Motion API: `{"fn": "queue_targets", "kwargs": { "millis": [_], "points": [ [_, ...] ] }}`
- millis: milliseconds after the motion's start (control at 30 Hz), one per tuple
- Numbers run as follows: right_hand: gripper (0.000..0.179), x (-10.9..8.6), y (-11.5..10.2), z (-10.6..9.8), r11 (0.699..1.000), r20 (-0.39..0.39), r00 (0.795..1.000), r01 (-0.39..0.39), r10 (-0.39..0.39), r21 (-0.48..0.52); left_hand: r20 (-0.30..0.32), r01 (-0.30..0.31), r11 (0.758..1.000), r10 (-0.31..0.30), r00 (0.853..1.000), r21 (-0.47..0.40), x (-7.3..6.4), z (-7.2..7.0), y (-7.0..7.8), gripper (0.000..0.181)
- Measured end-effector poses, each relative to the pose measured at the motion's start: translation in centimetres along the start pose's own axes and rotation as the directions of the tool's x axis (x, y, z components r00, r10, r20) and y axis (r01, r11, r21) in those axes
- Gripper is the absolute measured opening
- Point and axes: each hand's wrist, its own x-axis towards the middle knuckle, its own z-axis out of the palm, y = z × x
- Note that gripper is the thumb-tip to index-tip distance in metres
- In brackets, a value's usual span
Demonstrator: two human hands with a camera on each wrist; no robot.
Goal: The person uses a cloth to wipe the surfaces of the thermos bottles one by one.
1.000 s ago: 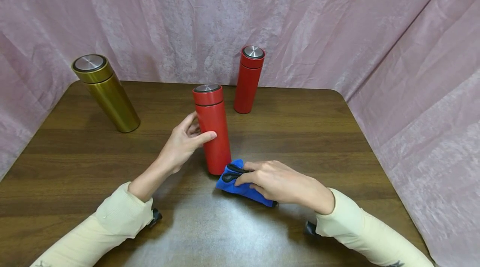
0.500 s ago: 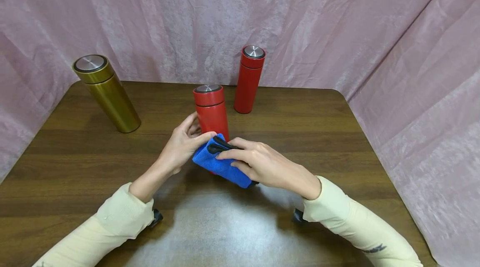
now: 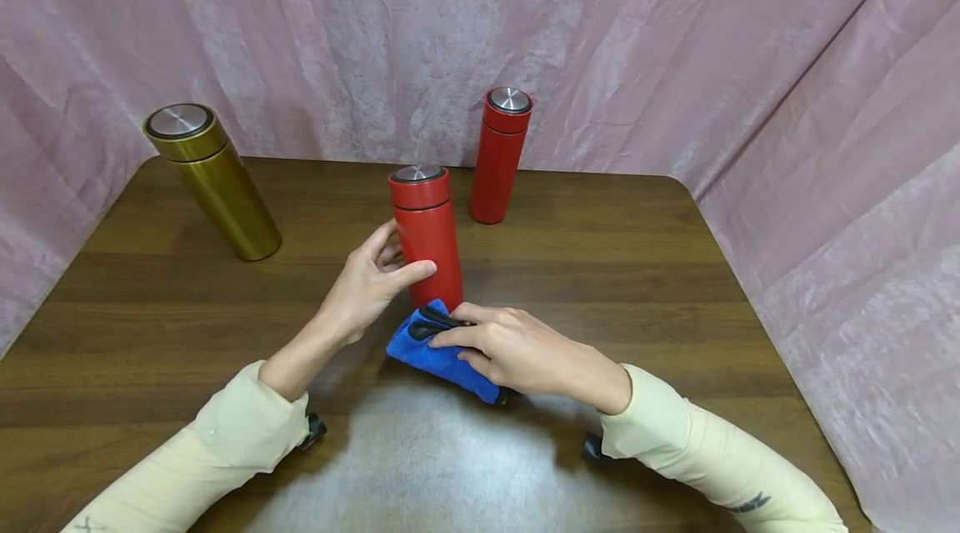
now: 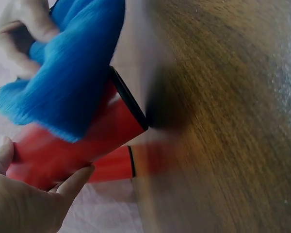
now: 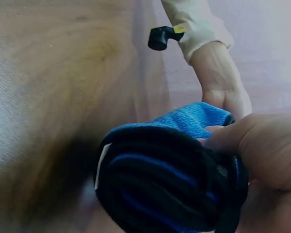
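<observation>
A red thermos flask (image 3: pixel 429 241) with a steel-topped lid stands near the middle of the table. My left hand (image 3: pixel 363 287) grips it from the left, thumb across the front and fingers behind. In my right hand (image 3: pixel 510 346) is a folded blue cloth (image 3: pixel 442 366) with black edging, pinched between thumb and fingers. The cloth (image 4: pixel 82 73) lies against the lower part of the flask in the left wrist view and hides some of its side. Seen from the right wrist, the cloth's rolled black-edged layers (image 5: pixel 160 179) face the camera.
Behind and to the right stands a second red flask (image 3: pixel 498 158). A gold flask (image 3: pixel 217 183) stands at the back left. The brown wooden table (image 3: pixel 600 266) is bordered by pink curtains (image 3: pixel 600 42) at the back and right.
My right hand carried the cloth left and up along the flask's front, then back down toward its base. My left hand keeps its grip, and the flask stays in place.
</observation>
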Motion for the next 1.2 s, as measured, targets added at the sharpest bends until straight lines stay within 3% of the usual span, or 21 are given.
{"fn": "queue_targets", "kwargs": {
  "millis": [300, 400, 567, 733, 967, 1200],
  "points": [
    [0.032, -0.2, -0.1, 0.7, 0.999, 0.134, 0.990, -0.043, 0.043, -0.001, -0.001, 0.009, 1.000, -0.009, 1.000, -0.005, 0.0, -0.1, 0.1, 0.074],
    [0.031, -0.1, -0.2, 0.2, 0.999, 0.142, 0.989, -0.046, 0.042, 0.026, -0.008, 0.010, 1.000, -0.010, 1.000, -0.009, -0.1, 0.0, 0.0, 0.074],
    [0.032, 0.0, -0.3, -1.1, 0.994, 0.086, 0.995, -0.062, 0.055, 0.086, -0.013, 0.001, 1.000, -0.002, 1.000, -0.013, -0.1, 0.1, -0.1, 0.074],
    [0.034, 0.0, -0.3, -2.1, 0.992, -0.020, 0.998, -0.064, 0.066, 0.108, -0.005, -0.006, 1.000, 0.006, 1.000, -0.002, -0.2, 0.1, -0.1, 0.073],
    [0.033, 0.1, -0.2, -2.4, 0.987, -0.179, 0.981, -0.048, 0.075, 0.151, -0.004, -0.004, 1.000, 0.004, 1.000, -0.004, -0.4, 0.2, -0.1, 0.074],
    [0.032, -0.1, 0.1, -1.3, 0.988, -0.147, 0.987, -0.048, 0.069, 0.144, -0.023, -0.003, 1.000, 0.003, 1.000, 0.008, -0.3, 0.3, -0.1, 0.075]
  ]
}}
